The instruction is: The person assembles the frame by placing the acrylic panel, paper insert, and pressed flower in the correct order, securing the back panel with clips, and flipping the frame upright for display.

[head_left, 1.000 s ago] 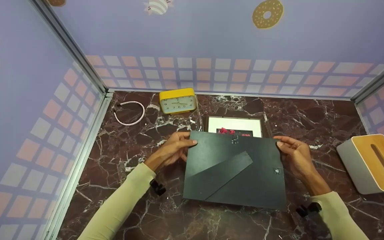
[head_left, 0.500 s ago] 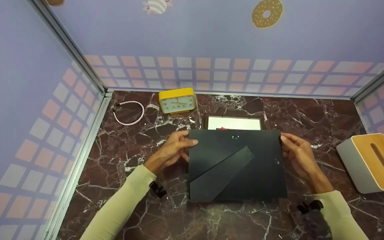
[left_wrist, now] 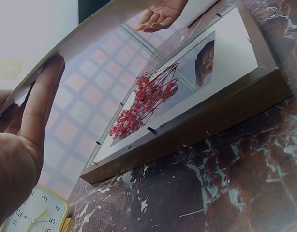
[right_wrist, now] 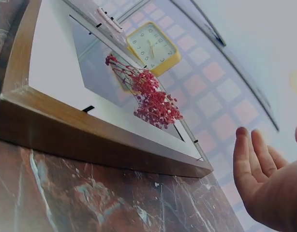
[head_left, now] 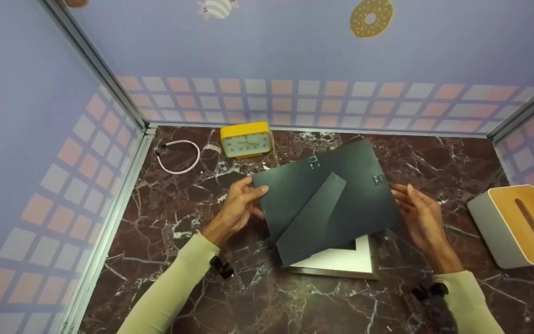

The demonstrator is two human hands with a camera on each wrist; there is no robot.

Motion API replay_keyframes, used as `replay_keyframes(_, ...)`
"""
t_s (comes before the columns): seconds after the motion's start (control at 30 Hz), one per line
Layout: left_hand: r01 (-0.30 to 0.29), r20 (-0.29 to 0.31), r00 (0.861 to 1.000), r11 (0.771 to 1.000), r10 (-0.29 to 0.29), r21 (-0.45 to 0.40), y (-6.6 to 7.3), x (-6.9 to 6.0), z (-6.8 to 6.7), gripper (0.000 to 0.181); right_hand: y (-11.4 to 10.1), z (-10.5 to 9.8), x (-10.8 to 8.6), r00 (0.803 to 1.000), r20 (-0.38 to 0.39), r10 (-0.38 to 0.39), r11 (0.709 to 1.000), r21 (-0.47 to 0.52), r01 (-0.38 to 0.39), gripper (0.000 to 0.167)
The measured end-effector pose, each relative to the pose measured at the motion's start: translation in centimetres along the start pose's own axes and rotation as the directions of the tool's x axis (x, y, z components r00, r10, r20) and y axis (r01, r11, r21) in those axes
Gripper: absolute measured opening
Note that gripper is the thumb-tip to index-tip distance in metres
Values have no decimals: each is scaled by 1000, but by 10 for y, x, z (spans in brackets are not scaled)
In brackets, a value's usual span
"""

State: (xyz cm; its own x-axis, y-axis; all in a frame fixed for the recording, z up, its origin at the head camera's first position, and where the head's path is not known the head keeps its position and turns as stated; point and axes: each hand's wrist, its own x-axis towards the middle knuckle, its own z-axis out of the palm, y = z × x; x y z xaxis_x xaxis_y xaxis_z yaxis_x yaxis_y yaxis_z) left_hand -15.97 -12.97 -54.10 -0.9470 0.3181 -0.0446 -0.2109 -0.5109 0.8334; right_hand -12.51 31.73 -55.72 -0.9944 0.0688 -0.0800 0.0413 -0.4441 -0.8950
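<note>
My left hand (head_left: 235, 209) pinches the left corner of a dark picture frame backing board (head_left: 308, 199), thumb on top and fingers beneath. A folded stand strip and small metal hangers show on the board's face. The board is raised and turned askew above a wooden picture frame (left_wrist: 221, 94), which lies on the table. White mat and red dried flowers (right_wrist: 153, 96) appear inside the frame, and small dark tabs stand along its rim. Just off the board's right edge, my right hand (head_left: 421, 218) has loosely bent fingers and holds nothing.
A yellow alarm clock (head_left: 247, 140) stands near the back wall, with a pale headband (head_left: 197, 160) to its left. At the right stands a grey tissue box (head_left: 494, 232) with a wooden lid. Walls border the dark marbled tabletop (head_left: 193, 301) at the back and sides.
My right hand has let go of the board's right corner. The board has turned counterclockwise, its right side swinging toward the back wall, and the frame's near edge has come into view beneath it.
</note>
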Motion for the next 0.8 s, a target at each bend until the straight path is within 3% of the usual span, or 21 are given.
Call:
replay_keyframes(0.3,-90,-106,991,994,84,-56,-10,-4,17,32,11,4,-5,994,-105,5,987,160,12,25)
replay_keyframes(0.5,-153,-186,973,986,138,-65,-22,-10,34,33,20,15,-9,995,-99,-22,964,260,47,23)
replay_keyframes(0.67,-191,-231,958,980,173,-58,-33,-14,48,37,28,31,-13,995,-91,-37,962,268,61,20)
replay_keyframes(0.8,-205,-252,949,978,191,-31,-39,-19,58,39,32,45,-18,990,-138,-40,972,223,70,12)
